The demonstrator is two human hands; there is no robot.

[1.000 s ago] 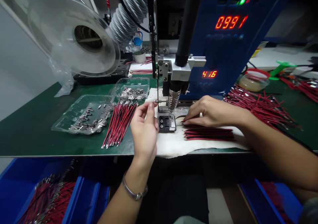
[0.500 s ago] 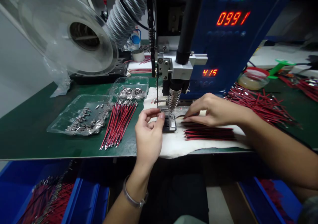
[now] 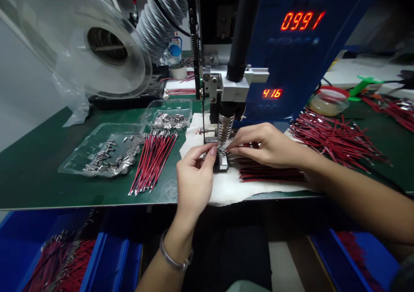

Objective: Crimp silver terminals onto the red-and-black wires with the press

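My left hand (image 3: 197,173) is at the left side of a small metal fixture (image 3: 222,160), thumb and forefinger pinched together; whatever they grip is too small to make out. From the other side, my right hand (image 3: 267,143) reaches in with pinched fingertips on a thin wire, mostly hidden by the fingers. Both sets of fingertips nearly meet under the soldering machine's spring-wrapped head (image 3: 225,128). Below my right hand, a row of red and black wires (image 3: 271,173) lies on a white cloth (image 3: 226,193).
Left of the cloth lies a bundle of red wires with metal ends (image 3: 153,162). Clear trays (image 3: 73,160) hold small metal parts. A loose wire pile (image 3: 333,141) lies to the right. The blue machine housing (image 3: 291,59) stands behind; blue bins (image 3: 106,262) sit below the table edge.
My right hand has moved left, bringing its fingertips to the fixture beside my left hand. My left fingertips have shifted slightly right. The lower red display went from 415 to 416.
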